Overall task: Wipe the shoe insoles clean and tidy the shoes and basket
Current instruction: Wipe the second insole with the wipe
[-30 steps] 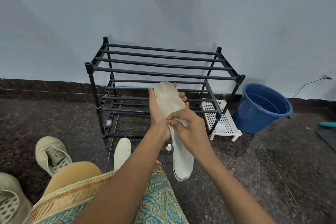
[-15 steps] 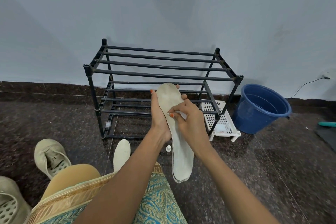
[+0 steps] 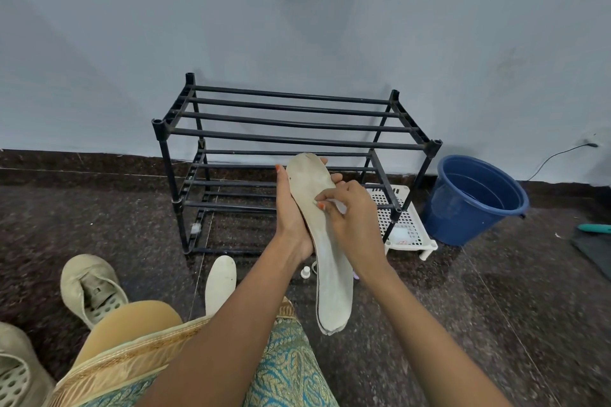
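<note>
My left hand (image 3: 291, 211) grips a long beige insole (image 3: 325, 261) from behind, toe end up, in front of the black shoe rack (image 3: 291, 142). My right hand (image 3: 350, 221) pinches a small white wipe (image 3: 339, 206) and presses it on the insole's upper half. A second insole (image 3: 221, 282) lies on the floor by my knee. One beige shoe (image 3: 89, 287) sits at the left and another (image 3: 16, 373) at the bottom left corner. The white perforated basket (image 3: 406, 225) stands on the floor under the rack's right end.
A blue bucket (image 3: 476, 198) with water stands right of the rack. A small white cap (image 3: 305, 272) lies on the dark floor below my hands. A dark mat and teal handle (image 3: 595, 228) are at the right edge. A cable (image 3: 555, 155) runs along the wall.
My right hand with the wipe slid up the insole from its middle toward the toe end. The left hand keeps its hold on the insole.
</note>
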### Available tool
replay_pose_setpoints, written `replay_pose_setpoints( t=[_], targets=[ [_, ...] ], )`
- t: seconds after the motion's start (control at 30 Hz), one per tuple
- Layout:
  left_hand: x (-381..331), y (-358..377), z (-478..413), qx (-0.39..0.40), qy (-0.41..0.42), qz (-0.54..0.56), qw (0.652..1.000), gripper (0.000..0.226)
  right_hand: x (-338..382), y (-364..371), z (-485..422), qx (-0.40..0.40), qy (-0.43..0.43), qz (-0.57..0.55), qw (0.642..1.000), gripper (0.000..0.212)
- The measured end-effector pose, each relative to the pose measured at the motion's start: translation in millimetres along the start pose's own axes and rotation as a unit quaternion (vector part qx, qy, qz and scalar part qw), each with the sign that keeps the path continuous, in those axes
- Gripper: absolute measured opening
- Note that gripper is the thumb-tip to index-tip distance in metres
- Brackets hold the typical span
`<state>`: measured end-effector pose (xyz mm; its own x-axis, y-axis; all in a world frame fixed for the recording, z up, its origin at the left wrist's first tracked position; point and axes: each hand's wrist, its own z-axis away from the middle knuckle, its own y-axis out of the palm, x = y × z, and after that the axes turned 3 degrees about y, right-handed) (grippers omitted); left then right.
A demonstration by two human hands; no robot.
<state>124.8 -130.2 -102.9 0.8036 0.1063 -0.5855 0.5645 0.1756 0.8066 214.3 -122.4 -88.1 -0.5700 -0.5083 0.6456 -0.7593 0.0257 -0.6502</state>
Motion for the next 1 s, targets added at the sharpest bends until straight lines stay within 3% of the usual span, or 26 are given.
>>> replay_pose_setpoints(
  t=[0.4,0.83,1.0],
  targets=[
    [-0.8,0.8,-2.4,-0.039,0.04,0.052,0.997,0.072,2.6,-2.5,22.6,0.039,-0.007,-0.047,0.998,0.012],
    [0.1,3.1,0.3,-0.032,0.026,0.032,0.999,0.073,-11.1,0.5,9.0,-0.038,-0.011,0.038,0.998,0.012],
    [-0.9,2.5,-1.4,-0.06,0.028,0.049,0.997,0.073,-4.9,2.2,14.8,0.011,0.003,-0.008,1.0,0.013]
  ],
)
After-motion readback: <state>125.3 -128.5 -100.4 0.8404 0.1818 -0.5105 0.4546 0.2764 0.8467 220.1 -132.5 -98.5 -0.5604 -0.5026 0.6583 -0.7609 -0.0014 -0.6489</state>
